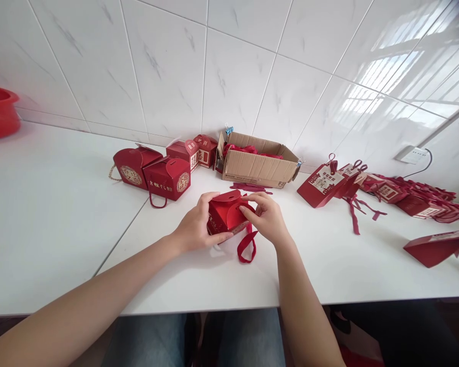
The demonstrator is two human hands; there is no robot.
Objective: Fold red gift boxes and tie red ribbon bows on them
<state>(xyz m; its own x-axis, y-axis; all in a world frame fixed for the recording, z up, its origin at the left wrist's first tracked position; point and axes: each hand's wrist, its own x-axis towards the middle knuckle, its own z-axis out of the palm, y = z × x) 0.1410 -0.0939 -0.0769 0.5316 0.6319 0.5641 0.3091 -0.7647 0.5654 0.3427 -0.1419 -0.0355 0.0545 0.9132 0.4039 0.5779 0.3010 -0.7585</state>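
Observation:
A red gift box [226, 210] with curved top flaps is in front of me, just above the white table. My left hand [201, 224] grips its left side, thumb along the lower front edge and fingers over the far edge. On the other side, my right hand [265, 214] pinches at the box's right flap with thumb and index finger. A red ribbon loop [248, 250] hangs from the right side of the box, below my right hand. Whether the right fingers hold the flap, the ribbon or both is hard to see.
A cardboard box [258, 165] of red ribbons stands by the tiled wall, with loose ribbons [250, 188] before it. Finished-looking red boxes [169, 178] stand left of it. Red bags [321, 184] and a pile of red packets [416, 201] lie right. A red basket [0, 114] is far left.

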